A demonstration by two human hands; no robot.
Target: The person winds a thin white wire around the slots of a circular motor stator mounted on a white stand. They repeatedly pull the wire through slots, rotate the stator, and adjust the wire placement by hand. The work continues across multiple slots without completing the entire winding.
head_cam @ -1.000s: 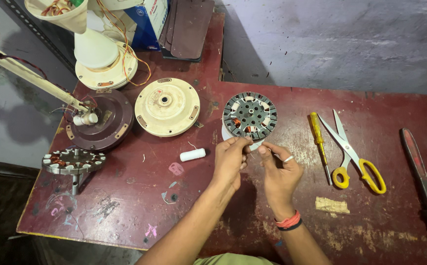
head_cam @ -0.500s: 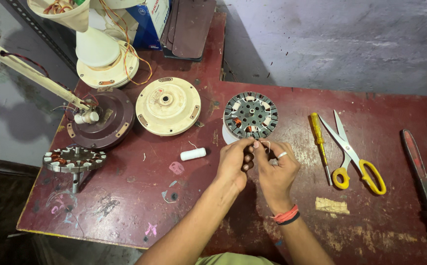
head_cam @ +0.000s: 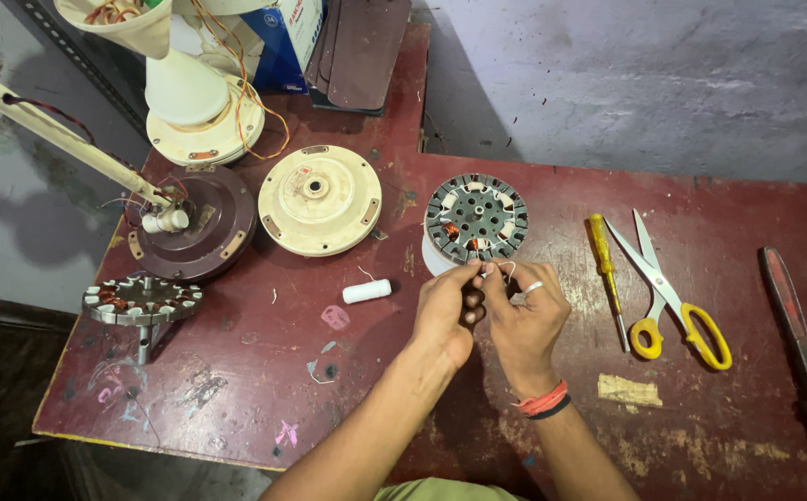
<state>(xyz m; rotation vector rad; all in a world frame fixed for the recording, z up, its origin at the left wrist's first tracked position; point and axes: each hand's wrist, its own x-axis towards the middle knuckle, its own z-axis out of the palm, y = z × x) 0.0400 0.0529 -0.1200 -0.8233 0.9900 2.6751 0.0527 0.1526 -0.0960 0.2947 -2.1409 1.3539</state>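
A round fan stator [head_cam: 476, 218] with copper windings lies on the dark red table [head_cam: 264, 408], resting on a white spool. Just in front of it my left hand [head_cam: 444, 311] and my right hand [head_cam: 524, 315] meet, fingertips pinched together on a thin white wire [head_cam: 502, 268] that loops up near the stator's edge. My right hand wears a ring and a red wristband. What lies under my palms is hidden.
A yellow screwdriver [head_cam: 606, 274] and yellow-handled scissors [head_cam: 668, 297] lie to the right, a red-handled tool [head_cam: 798, 325] at the far right. Left are a cream motor cover [head_cam: 318, 199], a brown motor housing [head_cam: 194, 232], a second stator [head_cam: 142, 301] and a small white tube [head_cam: 366, 290].
My two hands have come closer together in front of the stator, and the wire is now pinched between both sets of fingertips. Nothing else on the table moved.
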